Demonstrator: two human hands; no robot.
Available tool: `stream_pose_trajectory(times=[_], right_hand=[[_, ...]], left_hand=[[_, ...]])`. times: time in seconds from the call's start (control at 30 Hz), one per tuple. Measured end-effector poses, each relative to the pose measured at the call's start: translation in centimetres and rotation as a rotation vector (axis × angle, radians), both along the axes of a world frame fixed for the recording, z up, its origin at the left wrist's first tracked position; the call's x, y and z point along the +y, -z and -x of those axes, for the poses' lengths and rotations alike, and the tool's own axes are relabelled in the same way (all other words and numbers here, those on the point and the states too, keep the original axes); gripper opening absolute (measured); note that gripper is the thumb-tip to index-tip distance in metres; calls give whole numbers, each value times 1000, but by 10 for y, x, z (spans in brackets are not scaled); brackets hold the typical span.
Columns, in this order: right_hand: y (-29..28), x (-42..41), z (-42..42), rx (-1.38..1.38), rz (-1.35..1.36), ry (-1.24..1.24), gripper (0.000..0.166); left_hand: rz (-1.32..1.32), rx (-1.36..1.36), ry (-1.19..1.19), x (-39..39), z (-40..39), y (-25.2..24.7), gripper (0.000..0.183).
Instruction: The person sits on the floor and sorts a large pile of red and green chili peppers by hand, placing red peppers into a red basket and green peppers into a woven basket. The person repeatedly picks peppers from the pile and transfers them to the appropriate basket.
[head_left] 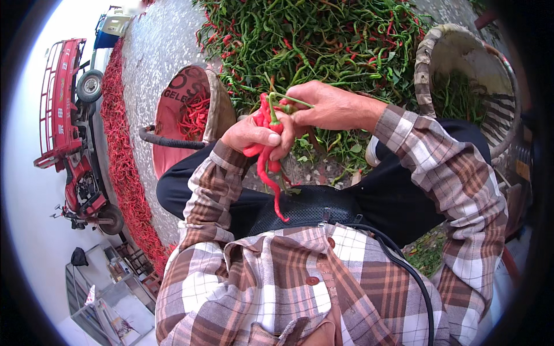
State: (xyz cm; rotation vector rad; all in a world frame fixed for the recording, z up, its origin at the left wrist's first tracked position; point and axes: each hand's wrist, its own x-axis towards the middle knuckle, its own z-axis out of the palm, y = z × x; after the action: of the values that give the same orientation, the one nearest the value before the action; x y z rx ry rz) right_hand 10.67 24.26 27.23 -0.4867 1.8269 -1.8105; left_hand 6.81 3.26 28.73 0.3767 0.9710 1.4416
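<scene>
My left hand [262,134] is closed around a bunch of long red chili peppers [270,177], one of which hangs down with a curled tip. Just to its right, my right hand [322,106] pinches a green chili stem [296,101] between thumb and fingers, and the two hands nearly touch. Green stalks stick up between them. Beyond both hands spreads a large heap of green and red chilies with leaves [320,43]. To the left, a lined basket [162,125] with a dark wrapped handle holds red chilies [194,116].
At the right stands a cloth-wrapped basket [423,65] with green chilies or stems [454,93] inside. A long band of red chilies [123,173] lies on the speckled floor [145,86] at the left, beside a red cargo tricycle [65,104]. My folded legs are close below the hands.
</scene>
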Motion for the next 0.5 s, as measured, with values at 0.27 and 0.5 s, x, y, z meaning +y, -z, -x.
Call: stream_pose_trajectory(times=[0.27,0.5], right_hand=[[-12,-2,-2,-257,-149,121,14],[-2,-17,-19,-29,-323,25,45]], left_hand=[[287,349,-536,-9,-15,14,10],[277,291,-684,14,-24,32,14]])
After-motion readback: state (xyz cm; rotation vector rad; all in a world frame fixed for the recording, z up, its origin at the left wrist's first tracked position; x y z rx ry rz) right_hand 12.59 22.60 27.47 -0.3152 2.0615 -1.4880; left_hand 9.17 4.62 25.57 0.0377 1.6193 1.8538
